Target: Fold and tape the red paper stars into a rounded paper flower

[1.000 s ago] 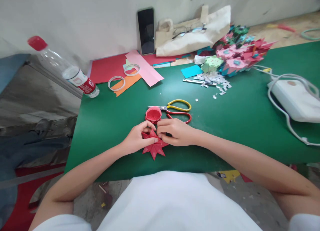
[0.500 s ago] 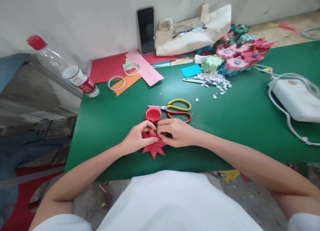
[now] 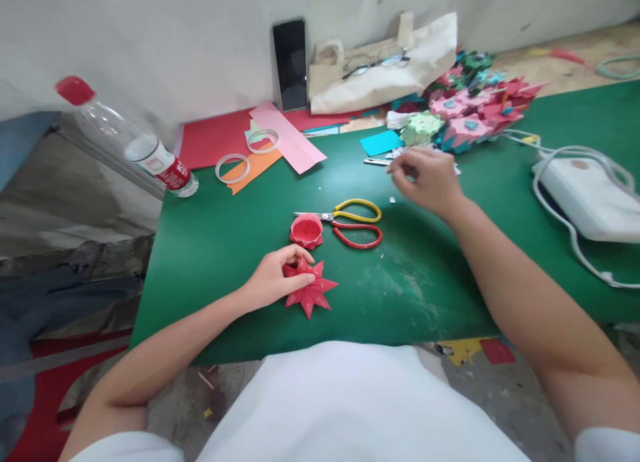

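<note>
My left hand (image 3: 275, 279) pinches a red folded-paper star (image 3: 311, 294) between thumb and fingers, low over the near part of the table. Just beyond the star sits a small red paper cup (image 3: 307, 231) with a scalloped rim. Scissors (image 3: 357, 217) with one yellow and one red handle lie beside the cup, blades pointing left. My right hand (image 3: 425, 179) is farther back, above the pile of white paper bits and the cutter knife (image 3: 376, 161), hiding most of both. Its thumb and fingertips are drawn together; whatever may be between them is too small to make out.
Tape rings (image 3: 233, 169) and coloured paper sheets (image 3: 210, 142) lie at the back left, near a tilted-looking plastic bottle (image 3: 173, 172). A phone (image 3: 291, 65) leans on the wall. Paper flowers (image 3: 470, 125) are heaped at the back right; a white box with a cable (image 3: 590, 202) stands right.
My right hand has left the red star and moved up and right to the white paper bits. My left hand keeps its hold on the star, nearly still.
</note>
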{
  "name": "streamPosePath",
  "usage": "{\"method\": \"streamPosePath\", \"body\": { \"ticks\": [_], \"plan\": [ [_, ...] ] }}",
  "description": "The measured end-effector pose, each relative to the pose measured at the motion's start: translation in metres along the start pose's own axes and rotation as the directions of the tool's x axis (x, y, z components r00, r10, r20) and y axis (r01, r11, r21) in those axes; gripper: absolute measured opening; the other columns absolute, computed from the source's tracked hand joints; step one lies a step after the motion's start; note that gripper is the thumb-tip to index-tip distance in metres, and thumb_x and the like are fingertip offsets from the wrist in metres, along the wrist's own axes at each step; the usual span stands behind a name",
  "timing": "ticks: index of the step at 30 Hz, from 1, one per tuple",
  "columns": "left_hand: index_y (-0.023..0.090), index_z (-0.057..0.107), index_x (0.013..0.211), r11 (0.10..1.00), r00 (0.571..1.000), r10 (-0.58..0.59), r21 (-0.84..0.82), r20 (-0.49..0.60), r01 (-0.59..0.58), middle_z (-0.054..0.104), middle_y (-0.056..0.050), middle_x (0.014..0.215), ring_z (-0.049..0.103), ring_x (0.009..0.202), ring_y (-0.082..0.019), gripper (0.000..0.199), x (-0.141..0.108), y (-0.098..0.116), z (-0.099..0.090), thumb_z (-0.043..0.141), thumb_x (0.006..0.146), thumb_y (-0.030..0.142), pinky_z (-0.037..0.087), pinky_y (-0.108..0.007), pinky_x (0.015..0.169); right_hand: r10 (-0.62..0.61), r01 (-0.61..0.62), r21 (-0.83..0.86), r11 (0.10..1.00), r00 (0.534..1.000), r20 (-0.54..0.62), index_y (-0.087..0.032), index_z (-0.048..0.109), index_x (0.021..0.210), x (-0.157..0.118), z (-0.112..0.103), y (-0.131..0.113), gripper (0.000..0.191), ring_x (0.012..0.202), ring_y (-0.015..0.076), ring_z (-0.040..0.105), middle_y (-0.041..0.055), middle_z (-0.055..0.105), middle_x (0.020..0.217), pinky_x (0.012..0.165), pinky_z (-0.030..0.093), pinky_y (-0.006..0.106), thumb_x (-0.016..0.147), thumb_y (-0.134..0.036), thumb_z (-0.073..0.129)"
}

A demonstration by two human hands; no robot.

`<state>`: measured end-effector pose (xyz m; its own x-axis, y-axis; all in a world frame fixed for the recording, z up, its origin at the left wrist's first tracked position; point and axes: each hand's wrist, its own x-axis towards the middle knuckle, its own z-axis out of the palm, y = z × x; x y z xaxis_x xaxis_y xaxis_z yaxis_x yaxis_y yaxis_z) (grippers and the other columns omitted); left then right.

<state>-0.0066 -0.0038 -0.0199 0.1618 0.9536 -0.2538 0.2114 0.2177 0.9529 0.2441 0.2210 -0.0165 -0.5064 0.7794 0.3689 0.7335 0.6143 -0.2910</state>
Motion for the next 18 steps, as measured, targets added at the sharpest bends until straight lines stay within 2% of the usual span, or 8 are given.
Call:
{"method": "streamPosePath", "body": {
  "ticks": [4,8,13,16,18],
  "plan": [
    [0.016,0.060,0.091,0.999,1.000,0.003,0.039,0.002,-0.003,0.061,0.002,0.080,0.051,0.069,-0.009,0.017,0.000,0.000,-0.001,0.067,0.077,0.023,0.040,-0.020,0.066,0.198,-0.208,-0.102,0.973,0.975,-0.100,-0.006,0.068,0.088,0.013,0.001,0.040,0.023,0.077,0.0156,0.052,0.0174,0.068,0.089,0.072,0.035,0.028,0.088,-0.021,0.050],
    [0.016,0.061,0.087,0.997,1.000,0.025,0.066,0.008,-0.026,0.061,0.002,0.078,0.049,0.067,-0.008,0.014,0.000,0.003,-0.001,0.067,0.077,0.025,0.038,-0.020,0.065,0.308,-0.319,-0.123,0.940,0.946,-0.104,-0.003,0.071,0.094,0.015,0.007,0.056,0.029,0.074,0.0146,0.051,0.0197,0.069,0.091,0.070,0.033,0.029,0.088,-0.026,0.053],
    [0.016,0.061,0.085,0.999,0.999,0.042,0.033,0.007,-0.042,0.061,0.001,0.080,0.051,0.070,-0.009,0.013,0.000,0.002,0.000,0.066,0.078,0.024,0.039,-0.021,0.067,0.304,-0.311,-0.094,0.946,0.949,-0.077,-0.004,0.072,0.097,0.016,0.011,0.065,0.031,0.072,0.0116,0.051,0.0166,0.070,0.087,0.070,0.034,0.029,0.087,-0.028,0.054],
    [0.016,0.060,0.085,0.998,0.999,0.047,0.037,-0.001,-0.047,0.061,0.002,0.080,0.051,0.070,-0.009,0.012,0.000,0.002,0.000,0.066,0.078,0.024,0.039,-0.020,0.067,0.264,-0.274,-0.080,0.958,0.958,-0.113,0.000,0.071,0.096,0.018,0.011,0.065,0.028,0.077,0.0132,0.052,0.0199,0.068,0.090,0.072,0.034,0.031,0.086,-0.018,0.051],
    [0.016,0.060,0.084,0.998,0.999,0.042,0.044,-0.003,-0.042,0.061,0.002,0.078,0.050,0.068,-0.009,0.012,0.000,0.001,0.000,0.066,0.078,0.025,0.039,-0.020,0.066,0.198,-0.207,-0.060,0.977,0.972,-0.125,0.001,0.071,0.091,0.019,0.010,0.059,0.027,0.080,0.0144,0.053,0.0202,0.067,0.090,0.072,0.035,0.031,0.084,-0.010,0.048]
  ]
}}
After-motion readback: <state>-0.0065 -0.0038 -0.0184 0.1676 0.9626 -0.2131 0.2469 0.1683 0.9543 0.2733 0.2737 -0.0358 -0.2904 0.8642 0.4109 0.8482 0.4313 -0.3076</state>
